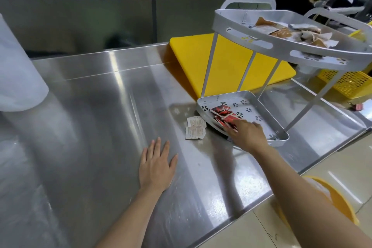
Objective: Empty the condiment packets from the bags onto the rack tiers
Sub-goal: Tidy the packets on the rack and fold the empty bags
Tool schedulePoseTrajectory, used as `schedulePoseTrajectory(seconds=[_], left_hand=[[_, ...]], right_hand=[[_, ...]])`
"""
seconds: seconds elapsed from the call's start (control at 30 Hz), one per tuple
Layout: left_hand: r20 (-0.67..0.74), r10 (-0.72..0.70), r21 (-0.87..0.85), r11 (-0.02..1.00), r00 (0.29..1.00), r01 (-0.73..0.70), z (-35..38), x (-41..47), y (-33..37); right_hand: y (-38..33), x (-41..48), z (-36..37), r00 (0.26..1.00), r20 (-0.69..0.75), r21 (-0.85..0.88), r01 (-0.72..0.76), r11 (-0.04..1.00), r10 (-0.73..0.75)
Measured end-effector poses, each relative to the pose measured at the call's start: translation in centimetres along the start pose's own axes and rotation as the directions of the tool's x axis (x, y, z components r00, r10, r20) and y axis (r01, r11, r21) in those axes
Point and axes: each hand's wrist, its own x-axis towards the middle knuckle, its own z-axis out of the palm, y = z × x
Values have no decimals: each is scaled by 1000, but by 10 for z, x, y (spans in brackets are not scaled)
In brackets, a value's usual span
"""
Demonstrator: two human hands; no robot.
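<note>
On the lower tier (pixel 254 104) of the rack (pixel 209 66), the right hand (pixel 248 135) reaches in from the near rim, back of the hand up, its fingers lying over a small heap of red packets (pixel 221 114). The fingertips are hidden against the packets, so I cannot tell whether the hand pinches one or only touches them. The red packets sit in the near left corner of that tier, and the rest of its perforated floor shows bare.

Just left of the tier, on the table (pixel 96 106), lie two white packets (pixel 195 130), one touching the other, close to the tier's rim but outside it. Further left and nearer the person, the left hand (pixel 156 164) rests flat on the steel, palm down, fingers straight and a little spread, holding nothing.

Above, the upper tier (pixel 251 40) carries a loose pile of brown and pale packets (pixel 298 32). Behind the rack a yellow cutting board (pixel 187 56) lies on the table, and a yellow mesh basket (pixel 348 84) stands to the right beneath the upper tier. A pale translucent plastic shape (pixel 18 70) fills the left edge. On the floor at lower right is an orange-yellow bucket (pixel 338 203), partly behind the right forearm.
</note>
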Motion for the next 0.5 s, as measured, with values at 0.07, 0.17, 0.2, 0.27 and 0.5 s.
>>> schedulePoseTrajectory(seconds=[0.07,0.17,0.2,0.27,0.5], left_hand=[[0,0,7,1000,1000,0,0,0,-1],[-3,-10,20,1000,1000,10,0,0,-1],[-3,-10,22,1000,1000,10,0,0,-1],[14,-8,34,999,1000,8,-1,1,-1],[18,-2,46,999,1000,1,0,1,-1]], right_hand=[[-3,-3,7,997,-18,0,81,997,-81],[-20,-9,10,972,-178,50,162,986,-150],[-28,-10,12,965,-183,72,205,976,-189],[-44,-11,20,943,-163,73,305,950,-290],[-74,8,51,939,119,169,301,939,-323]])
